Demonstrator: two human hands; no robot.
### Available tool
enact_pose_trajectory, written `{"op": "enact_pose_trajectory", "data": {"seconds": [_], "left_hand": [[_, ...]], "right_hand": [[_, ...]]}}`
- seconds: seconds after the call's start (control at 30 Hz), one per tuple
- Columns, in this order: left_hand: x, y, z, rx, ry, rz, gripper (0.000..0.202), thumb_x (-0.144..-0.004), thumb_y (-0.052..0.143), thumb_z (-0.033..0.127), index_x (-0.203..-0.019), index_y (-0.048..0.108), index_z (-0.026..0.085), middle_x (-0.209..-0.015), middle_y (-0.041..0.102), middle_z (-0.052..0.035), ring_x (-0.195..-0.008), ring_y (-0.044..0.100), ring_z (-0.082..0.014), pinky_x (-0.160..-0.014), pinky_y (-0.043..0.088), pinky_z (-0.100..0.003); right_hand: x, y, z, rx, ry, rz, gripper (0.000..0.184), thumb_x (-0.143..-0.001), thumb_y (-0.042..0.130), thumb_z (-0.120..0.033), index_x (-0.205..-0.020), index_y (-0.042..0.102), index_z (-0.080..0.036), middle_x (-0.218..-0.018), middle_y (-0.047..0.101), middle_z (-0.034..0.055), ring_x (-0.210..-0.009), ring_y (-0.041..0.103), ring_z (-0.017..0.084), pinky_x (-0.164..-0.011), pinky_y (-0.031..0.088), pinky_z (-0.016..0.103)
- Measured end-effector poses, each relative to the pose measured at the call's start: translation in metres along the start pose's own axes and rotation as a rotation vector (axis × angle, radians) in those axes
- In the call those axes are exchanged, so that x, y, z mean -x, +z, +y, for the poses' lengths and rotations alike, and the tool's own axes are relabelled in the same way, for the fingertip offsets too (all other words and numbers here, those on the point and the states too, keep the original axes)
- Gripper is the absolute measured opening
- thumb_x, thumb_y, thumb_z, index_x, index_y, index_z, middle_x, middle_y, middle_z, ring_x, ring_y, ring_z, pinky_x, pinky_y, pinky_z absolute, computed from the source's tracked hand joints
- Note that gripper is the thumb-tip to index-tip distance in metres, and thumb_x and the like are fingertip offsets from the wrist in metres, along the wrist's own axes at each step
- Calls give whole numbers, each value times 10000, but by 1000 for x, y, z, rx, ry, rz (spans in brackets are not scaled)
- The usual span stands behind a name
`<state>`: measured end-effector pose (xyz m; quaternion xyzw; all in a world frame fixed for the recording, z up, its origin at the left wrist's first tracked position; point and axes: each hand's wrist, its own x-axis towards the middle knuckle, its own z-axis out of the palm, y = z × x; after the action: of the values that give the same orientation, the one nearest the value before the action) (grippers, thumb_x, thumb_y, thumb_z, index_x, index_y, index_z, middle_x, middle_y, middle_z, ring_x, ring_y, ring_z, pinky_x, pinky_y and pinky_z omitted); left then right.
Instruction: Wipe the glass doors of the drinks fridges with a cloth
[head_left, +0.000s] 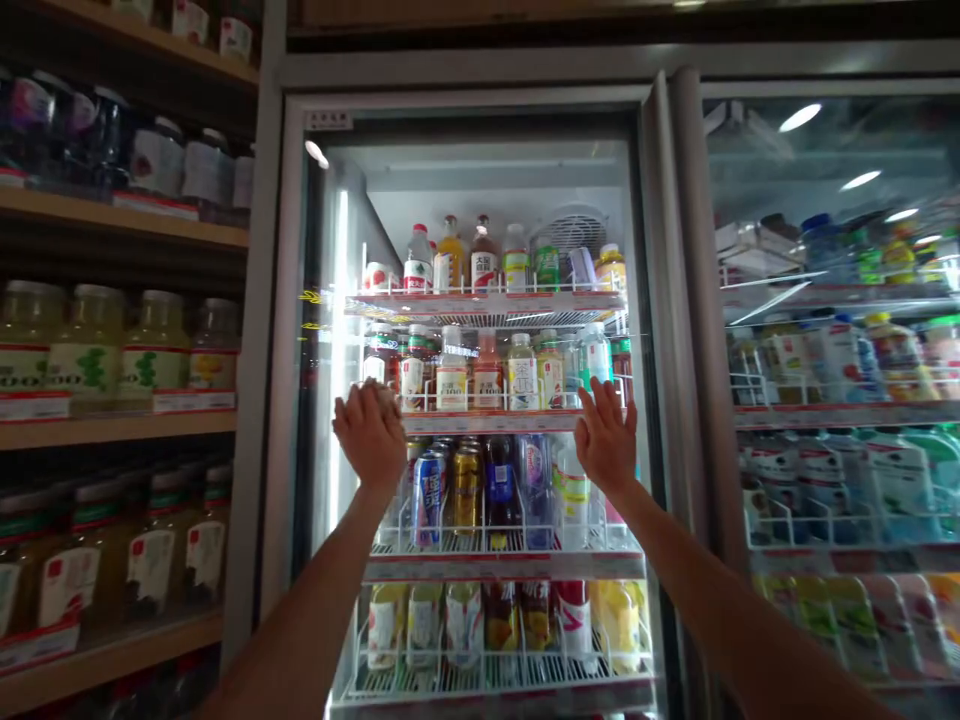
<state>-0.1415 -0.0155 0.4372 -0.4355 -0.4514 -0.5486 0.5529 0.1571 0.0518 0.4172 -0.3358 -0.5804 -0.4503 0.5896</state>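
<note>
Both my arms reach up into an open drinks fridge (300,300). My left hand (370,432) is at the left end of the second wire shelf (487,420), its fingers curled over something I cannot make out, beside a white-labelled bottle (411,375). My right hand (606,432) is open with fingers stretched up, at the right end of the same shelf, in front of a pale bottle (596,355). Several bottles (487,372) stand on that shelf between my hands. Cans, one of them blue (429,497), stand on the shelf below.
The fridge's door (660,300) stands edge-on at the right. A second fridge with a closed glass door (840,350) follows it. Wooden shelves (120,425) with jars and bottles line the left wall. Bottled drinks (480,262) fill the top fridge shelf, and more bottles (502,620) the bottom one.
</note>
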Motion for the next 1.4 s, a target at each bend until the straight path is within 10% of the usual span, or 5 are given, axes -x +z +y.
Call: {"op": "enact_pose_trajectory", "data": {"seconds": [0.23, 0.43, 0.67, 0.87, 1.4], "left_hand": [[21, 7, 43, 168, 580, -257, 408, -919, 406, 303, -1320, 456, 245, -1357, 513, -21, -1361, 296, -246, -1121, 227, -445], [7, 6, -17, 54, -69, 39, 500, -903, 401, 275, -1377, 372, 118, -1419, 397, -181, -1394, 200, -299, -1093, 236, -533], [43, 3, 45, 232, 616, -320, 429, -903, 434, 301, -1332, 439, 289, -1377, 492, 2, -1407, 183, -198, -1148, 178, -415], [14, 2, -5, 111, -119, -73, 491, -918, 367, 318, -1379, 374, 152, -1450, 367, -140, -1414, 144, -263, -1128, 174, -527], [21, 1, 25, 149, 371, -220, 491, -910, 412, 280, -1396, 350, 243, -1410, 447, -70, -1408, 178, -240, -1129, 220, -481]], "right_hand": [[3, -1, -5, 0, 36, 2, 524, -903, 359, -249, -1422, 298, -229, -1464, 362, 81, -1403, 212, 200, -1129, 154, 474], [4, 0, -6, 16, 26, 9, 543, -893, 361, -229, -1430, 281, -213, -1459, 369, 91, -1405, 207, 205, -1126, 152, 477], [5, 0, -4, 13, 21, -4, 542, -897, 334, -262, -1435, 271, -229, -1460, 366, 91, -1401, 218, 220, -1116, 168, 493], [5, 0, -6, 22, 63, -46, 569, -892, 328, -248, -1452, 225, -232, -1491, 308, 67, -1409, 191, 226, -1121, 156, 515], [6, 0, -9, -46, 53, -8, 568, -885, 365, -227, -1442, 253, -230, -1488, 320, 65, -1402, 212, 202, -1139, 128, 480]]}}
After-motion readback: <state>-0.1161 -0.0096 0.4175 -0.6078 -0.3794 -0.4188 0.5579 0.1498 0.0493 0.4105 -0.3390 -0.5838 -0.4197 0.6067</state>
